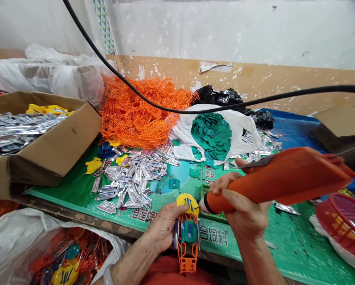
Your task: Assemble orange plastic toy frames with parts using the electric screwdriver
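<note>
My left hand [162, 226] is closed on a toy vehicle body [188, 247] at the front edge of the table. That body has an orange lattice frame, a yellow front piece [187, 200], a green plate [189, 231] and silver side strips. Wrapped in my right hand [245, 209] is a power screwdriver [272, 178] with an orange cover, hanging from a cord. Its thin tip points left, at the right side of the yellow piece; whether it touches cannot be made out. A small green basket [205, 192] is partly hidden behind the screwdriver.
Orange frames [142, 111] are heaped at the back, beside a white bag [182, 134] of green plates [211, 134]. Silver strips [133, 178] lie scattered. A cardboard box [59, 146] stands left, a bag of assembled bodies [67, 257] below. A black cable [165, 109] crosses above; a red basket [337, 225] sits right.
</note>
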Demonstrator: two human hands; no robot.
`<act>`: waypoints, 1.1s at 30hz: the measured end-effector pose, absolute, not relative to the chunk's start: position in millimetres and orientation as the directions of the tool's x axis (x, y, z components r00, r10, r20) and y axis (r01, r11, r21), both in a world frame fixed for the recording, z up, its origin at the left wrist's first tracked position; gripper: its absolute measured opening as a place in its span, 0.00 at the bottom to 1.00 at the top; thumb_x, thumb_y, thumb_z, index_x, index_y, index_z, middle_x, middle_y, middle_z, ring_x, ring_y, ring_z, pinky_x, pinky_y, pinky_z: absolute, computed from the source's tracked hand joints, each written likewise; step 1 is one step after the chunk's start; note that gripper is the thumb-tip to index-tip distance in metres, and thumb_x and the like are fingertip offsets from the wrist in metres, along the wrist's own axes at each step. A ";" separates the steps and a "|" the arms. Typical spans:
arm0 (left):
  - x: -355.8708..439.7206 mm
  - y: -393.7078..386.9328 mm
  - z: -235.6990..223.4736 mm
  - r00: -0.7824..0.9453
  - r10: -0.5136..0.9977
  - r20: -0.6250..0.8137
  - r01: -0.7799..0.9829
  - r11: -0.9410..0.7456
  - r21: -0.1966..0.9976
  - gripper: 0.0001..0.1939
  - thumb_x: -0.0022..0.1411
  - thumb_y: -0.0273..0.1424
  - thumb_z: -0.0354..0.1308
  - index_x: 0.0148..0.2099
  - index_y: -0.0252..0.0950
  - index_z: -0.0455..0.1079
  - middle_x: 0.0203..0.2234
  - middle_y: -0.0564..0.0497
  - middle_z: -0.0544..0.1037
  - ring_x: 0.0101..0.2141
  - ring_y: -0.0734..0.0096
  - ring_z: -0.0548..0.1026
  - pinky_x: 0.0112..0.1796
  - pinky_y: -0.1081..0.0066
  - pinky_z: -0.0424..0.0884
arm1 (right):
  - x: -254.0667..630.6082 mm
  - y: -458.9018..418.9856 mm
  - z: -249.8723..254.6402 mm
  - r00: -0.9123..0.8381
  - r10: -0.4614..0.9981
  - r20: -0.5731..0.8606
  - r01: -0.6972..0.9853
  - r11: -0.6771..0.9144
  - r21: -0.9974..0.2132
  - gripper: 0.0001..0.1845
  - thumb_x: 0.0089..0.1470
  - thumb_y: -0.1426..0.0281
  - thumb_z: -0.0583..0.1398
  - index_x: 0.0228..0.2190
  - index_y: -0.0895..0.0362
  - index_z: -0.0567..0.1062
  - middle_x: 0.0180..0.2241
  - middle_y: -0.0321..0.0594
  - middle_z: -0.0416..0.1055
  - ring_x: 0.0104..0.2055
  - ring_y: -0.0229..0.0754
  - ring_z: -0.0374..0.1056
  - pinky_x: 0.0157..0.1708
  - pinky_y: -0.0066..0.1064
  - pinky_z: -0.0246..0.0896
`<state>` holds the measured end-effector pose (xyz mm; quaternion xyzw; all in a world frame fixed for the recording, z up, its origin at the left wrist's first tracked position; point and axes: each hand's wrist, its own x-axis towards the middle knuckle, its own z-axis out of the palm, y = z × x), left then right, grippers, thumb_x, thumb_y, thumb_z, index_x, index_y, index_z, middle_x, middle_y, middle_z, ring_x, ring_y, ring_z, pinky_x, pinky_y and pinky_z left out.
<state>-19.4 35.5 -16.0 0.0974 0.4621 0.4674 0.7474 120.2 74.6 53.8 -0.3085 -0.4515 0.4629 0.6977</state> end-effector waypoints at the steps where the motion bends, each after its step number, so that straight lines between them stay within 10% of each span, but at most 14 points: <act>1: -19.4 35.5 -15.8 0.137 0.788 -0.601 -0.608 0.545 0.577 0.17 0.36 0.32 0.74 0.30 0.28 0.76 0.22 0.48 0.80 0.21 0.73 0.73 0.24 0.73 0.69 | 120.4 73.9 53.4 0.164 0.925 0.343 -0.365 0.380 -0.850 0.30 0.41 0.76 0.64 0.48 0.51 0.70 0.22 0.29 0.71 0.22 0.39 0.66 0.27 0.36 0.65; 33: -14.7 32.0 -12.9 0.051 0.795 -0.605 -0.601 0.509 0.617 0.16 0.35 0.33 0.74 0.27 0.31 0.74 0.17 0.53 0.76 0.16 0.76 0.69 0.18 0.76 0.64 | 115.8 71.8 37.6 0.089 0.922 0.376 -0.278 0.385 -0.880 0.28 0.42 0.73 0.64 0.48 0.52 0.69 0.24 0.29 0.69 0.24 0.39 0.67 0.29 0.37 0.66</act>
